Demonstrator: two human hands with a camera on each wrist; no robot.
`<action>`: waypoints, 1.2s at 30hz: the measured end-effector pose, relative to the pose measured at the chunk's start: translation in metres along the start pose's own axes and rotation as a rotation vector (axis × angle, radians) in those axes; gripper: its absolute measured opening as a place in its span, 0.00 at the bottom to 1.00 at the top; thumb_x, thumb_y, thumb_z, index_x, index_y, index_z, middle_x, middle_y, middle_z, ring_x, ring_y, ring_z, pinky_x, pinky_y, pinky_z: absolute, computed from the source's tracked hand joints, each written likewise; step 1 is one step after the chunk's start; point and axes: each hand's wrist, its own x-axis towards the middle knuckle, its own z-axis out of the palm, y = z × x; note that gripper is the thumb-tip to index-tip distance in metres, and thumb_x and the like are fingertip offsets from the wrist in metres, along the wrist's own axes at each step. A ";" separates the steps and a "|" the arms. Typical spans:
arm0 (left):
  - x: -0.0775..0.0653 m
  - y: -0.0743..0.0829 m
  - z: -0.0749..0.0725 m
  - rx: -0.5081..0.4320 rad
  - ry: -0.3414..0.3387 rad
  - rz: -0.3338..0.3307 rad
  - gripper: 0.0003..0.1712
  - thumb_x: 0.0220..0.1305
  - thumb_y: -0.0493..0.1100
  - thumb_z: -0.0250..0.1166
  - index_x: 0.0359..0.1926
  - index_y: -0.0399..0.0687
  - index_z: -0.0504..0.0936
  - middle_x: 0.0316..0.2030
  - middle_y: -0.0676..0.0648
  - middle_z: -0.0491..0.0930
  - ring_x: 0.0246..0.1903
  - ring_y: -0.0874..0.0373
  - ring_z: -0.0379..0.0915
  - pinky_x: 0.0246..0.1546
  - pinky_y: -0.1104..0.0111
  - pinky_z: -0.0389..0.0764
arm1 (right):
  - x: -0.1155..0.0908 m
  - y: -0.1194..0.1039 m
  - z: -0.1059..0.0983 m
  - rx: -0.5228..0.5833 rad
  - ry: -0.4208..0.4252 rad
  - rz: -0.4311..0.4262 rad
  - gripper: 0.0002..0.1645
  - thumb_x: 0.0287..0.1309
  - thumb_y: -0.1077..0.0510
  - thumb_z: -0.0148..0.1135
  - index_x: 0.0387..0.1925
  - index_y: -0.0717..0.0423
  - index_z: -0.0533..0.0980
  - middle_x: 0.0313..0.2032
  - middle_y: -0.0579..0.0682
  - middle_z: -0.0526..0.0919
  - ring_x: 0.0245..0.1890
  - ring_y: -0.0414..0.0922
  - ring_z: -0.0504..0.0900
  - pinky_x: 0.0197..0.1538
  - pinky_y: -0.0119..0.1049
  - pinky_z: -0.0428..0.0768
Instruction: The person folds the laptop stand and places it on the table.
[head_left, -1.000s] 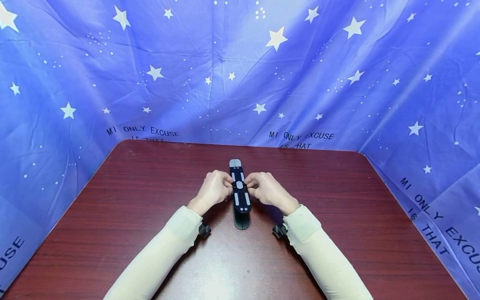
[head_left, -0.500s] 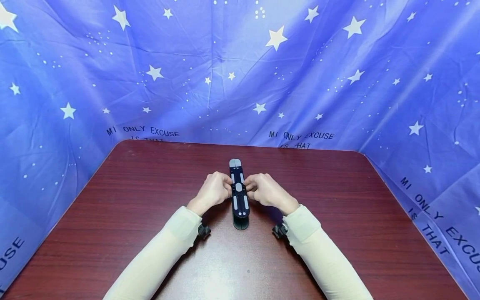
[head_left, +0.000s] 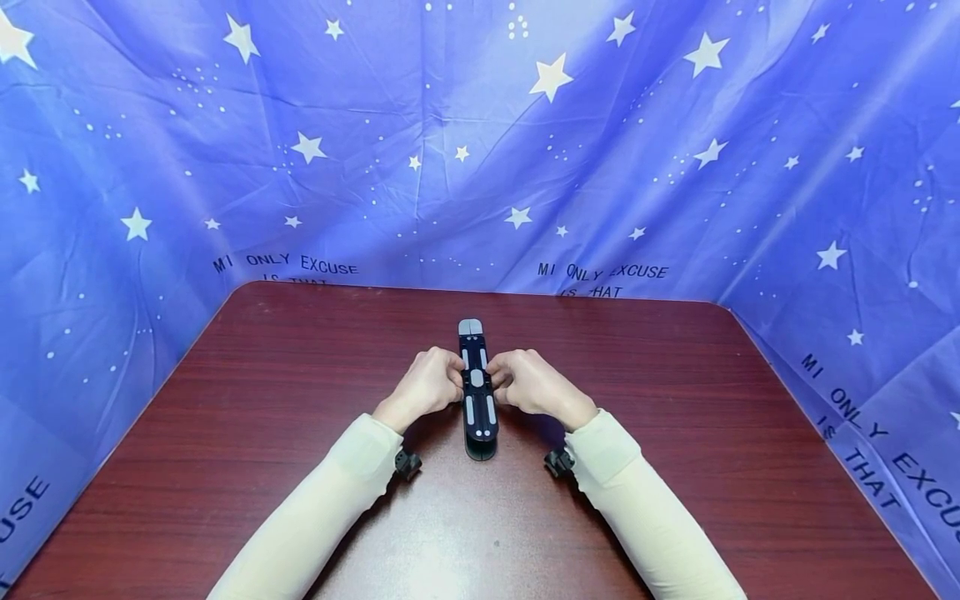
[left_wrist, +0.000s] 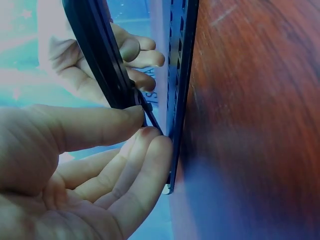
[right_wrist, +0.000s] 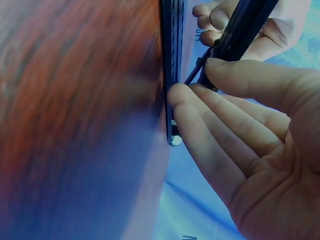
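Observation:
A narrow black folding stand (head_left: pixel 477 398) with light grey pads stands in the middle of the table. Its upper plate (left_wrist: pixel 95 47) slants up from the base plate (left_wrist: pixel 183 75), and a thin strut (left_wrist: pixel 153 120) runs between them. My left hand (head_left: pixel 429 380) pinches the stand's left side, thumb by the upper plate and fingertips beside the base. On the opposite side my right hand (head_left: pixel 534 382) pinches it likewise; in the right wrist view its thumb touches the upper plate (right_wrist: pixel 242 32) near the strut (right_wrist: pixel 196 70). The fingers partly hide the hinge area.
The dark red wooden table (head_left: pixel 300 350) has a glossy top, with a bright reflection near its front. A blue star-patterned curtain (head_left: pixel 420 108) surrounds its back and sides. A small black device (head_left: pixel 408 463) sits at each wrist.
The upper plate's near end has come down and toward me, closer over the base plate. Both hands have shifted slightly toward me with it, keeping their hold.

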 end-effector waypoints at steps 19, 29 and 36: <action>-0.001 -0.003 0.001 0.033 -0.108 0.003 0.31 0.41 0.25 0.69 0.52 0.35 0.78 0.28 0.50 0.82 0.30 0.60 0.76 0.34 0.69 0.78 | -0.001 -0.005 0.006 -0.138 -0.054 0.006 0.23 0.44 0.68 0.71 0.47 0.62 0.78 0.35 0.50 0.86 0.32 0.39 0.82 0.41 0.36 0.79; -0.001 -0.004 0.002 0.082 -0.114 0.010 0.30 0.42 0.26 0.69 0.52 0.35 0.79 0.28 0.51 0.82 0.32 0.60 0.76 0.37 0.68 0.78 | -0.001 -0.004 0.008 -0.187 -0.056 -0.004 0.23 0.44 0.67 0.72 0.46 0.61 0.78 0.35 0.48 0.85 0.34 0.41 0.83 0.43 0.37 0.78; -0.001 -0.004 0.003 0.091 -0.110 0.007 0.30 0.42 0.26 0.69 0.52 0.36 0.79 0.28 0.52 0.82 0.33 0.61 0.76 0.39 0.68 0.78 | -0.002 -0.005 0.007 -0.192 -0.059 -0.008 0.22 0.45 0.66 0.72 0.46 0.60 0.78 0.35 0.48 0.86 0.35 0.42 0.83 0.45 0.38 0.78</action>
